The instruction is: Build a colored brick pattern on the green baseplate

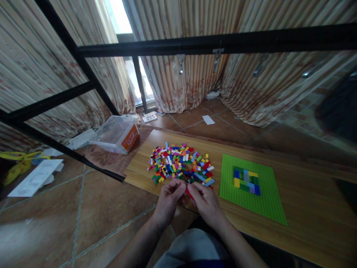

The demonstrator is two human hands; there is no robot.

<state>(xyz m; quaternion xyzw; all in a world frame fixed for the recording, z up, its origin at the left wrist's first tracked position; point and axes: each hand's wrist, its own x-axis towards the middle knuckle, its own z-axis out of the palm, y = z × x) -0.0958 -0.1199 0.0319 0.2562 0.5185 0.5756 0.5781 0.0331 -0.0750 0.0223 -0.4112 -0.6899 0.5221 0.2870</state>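
Note:
Close together at the table's near edge, my left hand [172,196] and my right hand [205,201] both pinch a small red toy brick [189,192]. Fingers cover most of it, so its full shape is hidden. Just beyond the hands lies a loose heap of coloured toy bricks [170,160], in red, blue, yellow, green, white and pink. To the right, a bright green baseplate [259,212] rests flat on the table. A block of blue, green, yellow and light blue bricks [247,181] is set on its middle.
The long wooden table [315,208] runs off to the right. On the floor beyond its left end stands a clear plastic bin [111,130] with an orange label. A black metal frame [167,48] crosses above, before striped curtains [178,22]. A white tray-like piece [35,178] lies at left.

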